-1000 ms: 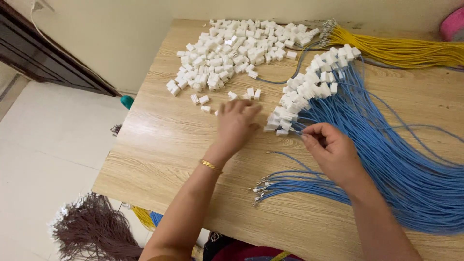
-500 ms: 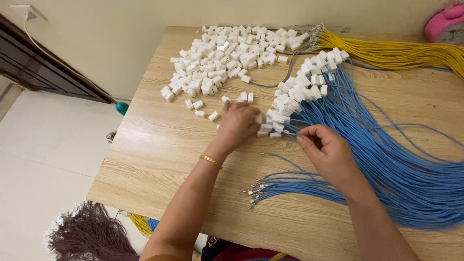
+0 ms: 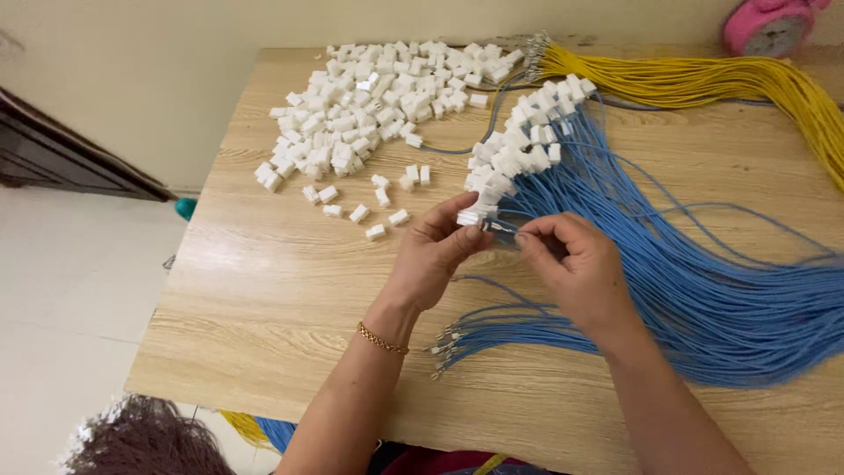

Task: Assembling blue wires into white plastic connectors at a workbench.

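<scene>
My left hand (image 3: 435,255) pinches a small white plastic connector (image 3: 469,217) between thumb and fingers. My right hand (image 3: 576,268) pinches the metal-tipped end of a blue wire (image 3: 503,228) right beside that connector; the two hands almost touch above the wooden table (image 3: 264,290). A large bundle of blue wires (image 3: 703,290) runs under my right hand, many ends fitted with white connectors (image 3: 519,149). A few bare-tipped blue wire ends (image 3: 453,339) lie below my left wrist, which wears a gold bracelet.
A heap of loose white connectors (image 3: 369,97) covers the far left of the table. Yellow wires (image 3: 703,84) lie along the far edge, a pink object (image 3: 769,26) behind them. Dark brown wires (image 3: 145,440) sit below the table's near left corner.
My left hand left the loose connectors with one in its fingers and came to meet my right hand, which lifted a blue wire end toward it. The view shifted closer.
</scene>
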